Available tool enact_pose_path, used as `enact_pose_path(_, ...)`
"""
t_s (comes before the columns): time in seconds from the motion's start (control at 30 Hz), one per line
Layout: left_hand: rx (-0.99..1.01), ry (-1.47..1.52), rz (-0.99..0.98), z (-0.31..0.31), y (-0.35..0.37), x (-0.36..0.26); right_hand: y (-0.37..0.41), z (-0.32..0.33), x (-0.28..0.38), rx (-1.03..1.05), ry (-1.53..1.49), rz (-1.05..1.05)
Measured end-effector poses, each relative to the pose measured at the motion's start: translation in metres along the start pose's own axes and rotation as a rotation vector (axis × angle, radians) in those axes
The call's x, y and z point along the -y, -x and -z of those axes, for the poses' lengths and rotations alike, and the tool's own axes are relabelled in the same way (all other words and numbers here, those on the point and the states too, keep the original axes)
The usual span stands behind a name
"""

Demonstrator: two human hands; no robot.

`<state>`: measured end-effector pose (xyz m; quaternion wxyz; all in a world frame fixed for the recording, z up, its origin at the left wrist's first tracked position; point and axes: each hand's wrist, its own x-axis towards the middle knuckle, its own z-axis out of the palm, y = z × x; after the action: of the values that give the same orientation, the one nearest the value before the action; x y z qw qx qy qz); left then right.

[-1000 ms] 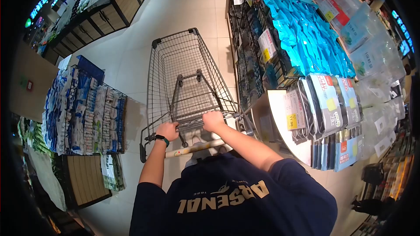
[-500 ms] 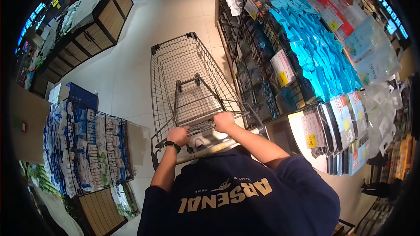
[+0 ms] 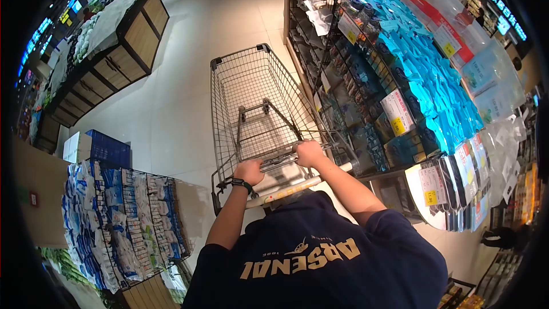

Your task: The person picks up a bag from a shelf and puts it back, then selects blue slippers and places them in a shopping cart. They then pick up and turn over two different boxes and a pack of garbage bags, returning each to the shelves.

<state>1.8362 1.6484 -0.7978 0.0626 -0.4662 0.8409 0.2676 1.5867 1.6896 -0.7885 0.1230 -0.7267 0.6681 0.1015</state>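
A grey wire shopping cart (image 3: 229, 88) stands in front of me with nothing in its basket. My left hand (image 3: 250, 172) is closed on a dark bar at the cart's near end; a black band circles that wrist. Farther right, my right hand (image 3: 309, 153) has its fingers wrapped round the same rear section. Both hands reach past the pale push handle (image 3: 289, 190), which lies nearer my body under my forearms. Undersides of the fingers are hidden.
On the right, close to the cart, stands a rack of bright blue packs (image 3: 423, 57) with price tags (image 3: 397, 113). At left is a stand of blue-and-white packets (image 3: 123, 217). A wood-panelled produce counter (image 3: 108, 71) lines the far left. Pale tiled floor (image 3: 183, 97) runs ahead.
The cart and both hands sit slightly farther right in view. The right-hand rack and the left packet stand have slid nearer and lower. Both hands keep their hold on the cart.
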Motion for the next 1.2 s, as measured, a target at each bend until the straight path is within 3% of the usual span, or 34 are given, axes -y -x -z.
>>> enact_pose_path(0.2, -0.056, -0.039, 0.005, 0.016, -0.040, 0.024, -0.039, 0.015, -0.001, -0.012, -0.004, 0.007)
enact_pose_path(0.4, -0.183, -0.018, -0.115, 0.031, -0.082, 0.053, -0.089, 0.026, -0.007, -0.005, -0.003, 0.001)
enact_pose_path(0.5, -0.063, -0.032, -0.027, 0.061, -0.101, 0.053, -0.116, 0.031, -0.011, -0.007, -0.002, -0.008)
enact_pose_path(0.8, -0.127, -0.056, -0.053, 0.100, -0.167, 0.084, -0.188, 0.041, -0.028, -0.147, -0.063, 0.062)
enact_pose_path(0.83, -0.136, -0.054, -0.049, 0.105, -0.173, 0.086, -0.197, 0.048, -0.028, -0.061, -0.065, 0.042)
enact_pose_path(0.93, -0.161, 0.003, -0.057, 0.113, -0.192, 0.097, -0.207, 0.070, -0.029, -0.112, -0.046, 0.069)
enact_pose_path(1.03, -0.138, -0.031, -0.032, 0.131, -0.208, 0.099, -0.196, 0.097, -0.031, -0.187, -0.262, 0.126)
enact_pose_path(1.1, -0.149, -0.033, -0.039, 0.135, -0.223, 0.105, -0.180, 0.113, -0.037, -0.439, -0.792, 0.445)
enact_pose_path(1.17, -0.146, -0.053, -0.044, 0.138, -0.238, 0.113, -0.146, 0.131, -0.041, -0.283, -1.063, 0.464)
enact_pose_path(1.2, -0.173, -0.064, -0.072, 0.138, -0.244, 0.118, -0.135, 0.128, -0.051, -0.104, -1.195, 0.374)
